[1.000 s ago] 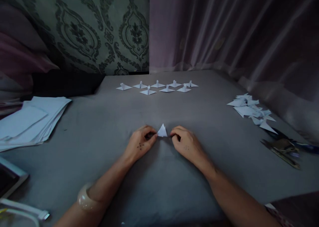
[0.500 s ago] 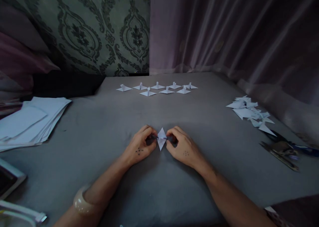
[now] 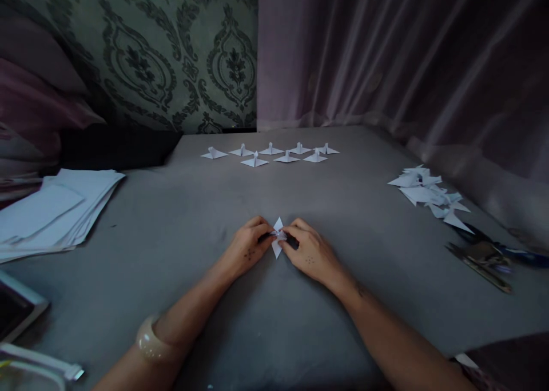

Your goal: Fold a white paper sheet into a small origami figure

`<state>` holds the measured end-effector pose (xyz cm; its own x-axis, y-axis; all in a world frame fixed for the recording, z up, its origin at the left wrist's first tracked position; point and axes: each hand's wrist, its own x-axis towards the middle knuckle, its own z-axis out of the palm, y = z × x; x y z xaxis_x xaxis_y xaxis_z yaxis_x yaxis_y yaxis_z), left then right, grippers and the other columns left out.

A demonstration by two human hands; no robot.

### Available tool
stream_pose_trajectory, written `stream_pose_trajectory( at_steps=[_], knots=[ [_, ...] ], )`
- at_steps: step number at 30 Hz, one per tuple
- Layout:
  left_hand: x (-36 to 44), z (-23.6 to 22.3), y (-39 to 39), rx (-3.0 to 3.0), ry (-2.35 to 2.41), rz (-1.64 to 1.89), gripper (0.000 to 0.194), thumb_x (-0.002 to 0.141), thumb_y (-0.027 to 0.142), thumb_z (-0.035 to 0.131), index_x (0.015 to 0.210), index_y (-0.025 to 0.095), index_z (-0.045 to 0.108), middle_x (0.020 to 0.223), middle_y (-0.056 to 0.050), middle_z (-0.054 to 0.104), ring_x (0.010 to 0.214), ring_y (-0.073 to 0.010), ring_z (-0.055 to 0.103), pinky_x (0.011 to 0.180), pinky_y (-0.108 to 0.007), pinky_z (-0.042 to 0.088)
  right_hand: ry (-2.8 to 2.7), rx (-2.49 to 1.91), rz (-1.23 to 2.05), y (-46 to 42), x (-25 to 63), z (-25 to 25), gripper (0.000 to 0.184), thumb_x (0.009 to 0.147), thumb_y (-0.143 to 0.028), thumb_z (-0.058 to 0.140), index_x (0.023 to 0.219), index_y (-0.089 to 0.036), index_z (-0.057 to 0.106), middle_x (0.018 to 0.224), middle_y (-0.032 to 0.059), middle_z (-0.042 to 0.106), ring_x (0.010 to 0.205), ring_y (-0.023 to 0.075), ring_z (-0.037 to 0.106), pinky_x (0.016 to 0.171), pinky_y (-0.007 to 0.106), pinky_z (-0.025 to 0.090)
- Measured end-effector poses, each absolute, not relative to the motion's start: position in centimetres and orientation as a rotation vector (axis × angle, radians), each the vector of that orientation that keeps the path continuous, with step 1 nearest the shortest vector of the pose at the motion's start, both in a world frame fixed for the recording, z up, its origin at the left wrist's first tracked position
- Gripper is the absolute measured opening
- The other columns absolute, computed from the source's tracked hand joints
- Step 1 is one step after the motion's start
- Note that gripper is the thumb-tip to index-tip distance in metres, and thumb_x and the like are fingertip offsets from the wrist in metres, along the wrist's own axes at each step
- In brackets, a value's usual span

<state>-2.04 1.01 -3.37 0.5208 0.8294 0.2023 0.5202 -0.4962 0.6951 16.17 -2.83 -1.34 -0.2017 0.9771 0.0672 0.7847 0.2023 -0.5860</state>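
Note:
A small folded white paper figure [image 3: 278,249] is held low over the grey table, its two pointed ends aimed away from me and toward me. My left hand [image 3: 251,243] pinches its left side between thumb and fingers. From the right, my right hand [image 3: 309,247] grips the figure's middle in the same way. The fingertips of both hands nearly meet and hide the centre folds. Farther back on the table stand several folded paper birds [image 3: 255,160] in two rows, wings spread.
A heap of folded paper pieces [image 3: 422,188] lies at the right, with dark-handled tools [image 3: 480,265] beside it. Stacked white sheets [image 3: 64,208] rest at the left. Nearer on that side are a dark-screened device [image 3: 17,308] and a white cable [image 3: 47,365].
Both hands have moved inward, closer together, and their fingertips now cover the middle of the paper figure. The view has shifted very slightly.

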Motion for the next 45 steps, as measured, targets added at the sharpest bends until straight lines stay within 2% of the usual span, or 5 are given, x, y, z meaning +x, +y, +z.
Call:
stream_pose_trajectory(
  at_steps=[10, 21, 29, 36, 45],
  knots=[
    [-2.0, -3.4, 1.7, 2.2, 1.141, 0.878, 0.013, 0.087, 0.025, 0.055, 0.086, 0.018, 0.066, 0.092, -0.005, 0.059, 0.089, -0.017, 0.056, 0.081, -0.029, 0.044, -1.957, -1.61, 0.574, -1.6, 15.8, -1.4, 0.015, 0.089, -0.026, 0.054, 0.089, -0.022, 0.069, 0.091, 0.0017, 0.061, 0.079, 0.0118, 0.059, 0.072, 0.024, 0.042],
    [-1.6, -2.9, 2.0, 2.182, 1.159, 0.721, 0.014, 0.083, 0.023, 0.057, 0.072, 0.016, 0.062, 0.082, -0.003, 0.057, 0.076, -0.0148, 0.054, 0.071, -0.027, 0.042, -1.986, -1.621, 0.61, -1.1, 16.2, -2.4, 0.009, 0.085, -0.021, 0.058, 0.084, -0.018, 0.066, 0.088, 0.002, 0.061, 0.074, 0.0116, 0.057, 0.068, 0.024, 0.039],
    [-1.6, -4.3, 2.1, 2.153, 1.167, 0.818, 0.019, 0.08, 0.031, 0.062, 0.095, 0.02, 0.066, 0.074, 0.0, 0.059, 0.073, -0.0152, 0.053, 0.067, -0.026, 0.041, -1.955, -1.609, 0.573, -1.1, 16.0, -2.6, 0.011, 0.085, -0.022, 0.058, 0.082, -0.018, 0.068, 0.085, 0.0028, 0.063, 0.072, 0.0123, 0.057, 0.068, 0.025, 0.039],
    [-1.3, -4.1, 2.7, 1.891, 1.061, 0.78, 0.015, 0.076, 0.029, 0.06, 0.081, 0.016, 0.066, 0.067, 0.003, 0.058, 0.062, -0.0114, 0.052, 0.059, -0.022, 0.039, -1.583, -1.494, 1.12, 0.5, 17.5, -1.6, 0.021, 0.073, -0.009, 0.054, 0.083, -0.017, 0.071, 0.078, 0.0029, 0.07, 0.067, 0.0123, 0.061, 0.062, 0.023, 0.045],
    [-1.7, -2.7, 2.2, 1.916, 1.09, 0.75, 0.031, 0.067, 0.028, 0.068, 0.096, 0.018, 0.065, 0.072, 0.002, 0.054, 0.065, -0.0112, 0.048, 0.06, -0.022, 0.04, -1.345, -1.543, 1.155, 1.6, 17.4, -1.0, 0.021, 0.074, -0.01, 0.049, 0.085, -0.016, 0.066, 0.084, 0.0058, 0.072, 0.067, 0.0103, 0.064, 0.053, 0.018, 0.045]
  ],
)
